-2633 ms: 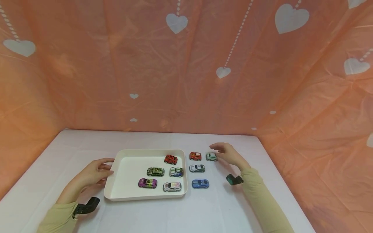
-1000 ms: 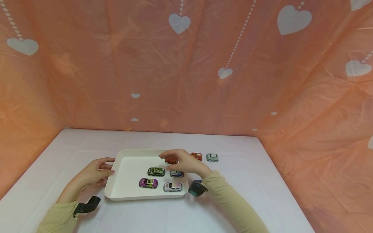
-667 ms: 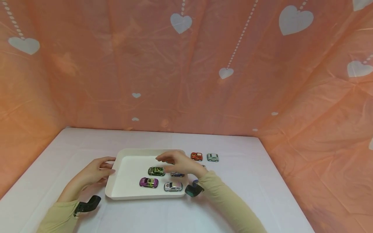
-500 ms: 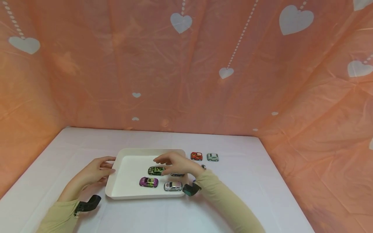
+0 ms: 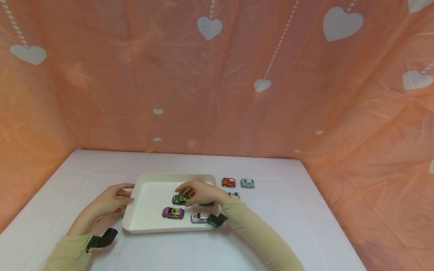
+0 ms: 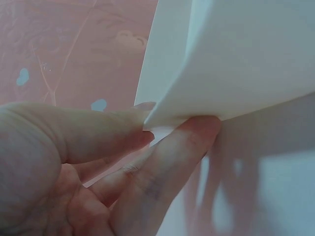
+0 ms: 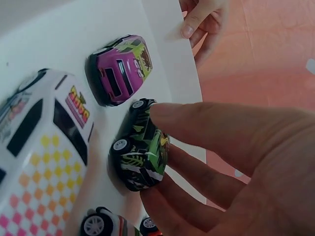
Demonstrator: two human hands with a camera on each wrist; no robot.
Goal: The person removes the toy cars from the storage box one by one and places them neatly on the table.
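In the head view my left hand [image 5: 110,197] holds the left rim of a white tray [image 5: 145,205]. The left wrist view shows its thumb on the edge and fingers pressed beneath the tray [image 6: 256,54]. My right hand [image 5: 203,192] is down inside the tray. Its thumb and fingers pinch a green camouflage toy car [image 7: 140,152] from both sides. Near it stand a purple toy car [image 5: 173,213] and a white checkered toy car [image 5: 200,217]. Another toy car [image 5: 206,204] is mostly hidden below the right hand. The tray's red toy car is covered in the head view.
On the white tabletop right of the tray stand a red toy car [image 5: 228,182] and a mint toy car [image 5: 247,183]. A white toy car [image 5: 234,195] is partly behind the right sleeve. An orange heart-print cloth [image 5: 190,94] encloses the table.
The right hand has come from beside the mint car leftward over the tray, then down onto the green camouflage toy car, which it now pinches. The left hand stays on the tray rim.
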